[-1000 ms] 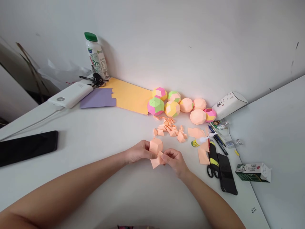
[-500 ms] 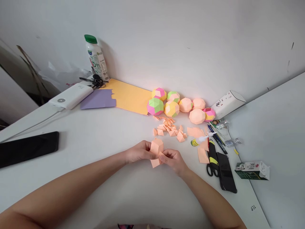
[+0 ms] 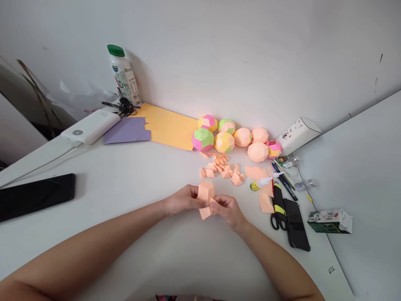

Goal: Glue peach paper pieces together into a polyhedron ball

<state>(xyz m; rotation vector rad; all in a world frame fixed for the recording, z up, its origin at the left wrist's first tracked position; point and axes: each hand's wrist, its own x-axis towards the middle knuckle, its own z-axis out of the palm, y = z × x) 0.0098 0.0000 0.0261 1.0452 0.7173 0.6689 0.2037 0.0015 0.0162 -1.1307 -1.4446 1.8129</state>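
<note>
A partly assembled peach-coloured paper polyhedron (image 3: 206, 193) is held just above the white table (image 3: 150, 175), pinched between the fingers of the left hand (image 3: 183, 200) on one side and the right hand (image 3: 228, 207) on the other. A loose peach flap (image 3: 205, 212) hangs below it, between both hands. The step in hand seems to be the joining of one more folded unit to the shell; the next move probably calls for a careful tuck of the flap into a pocket, without crushing the thin paper. Just beyond the hands a heap of small folded peach paper units (image 3: 222, 167) is seen. To the right of the right hand lie black-handled scissors (image 3: 278, 209). Farther beyond, near the wall, finished multicoloured paper balls (image 3: 224, 141) are lined.
</note>
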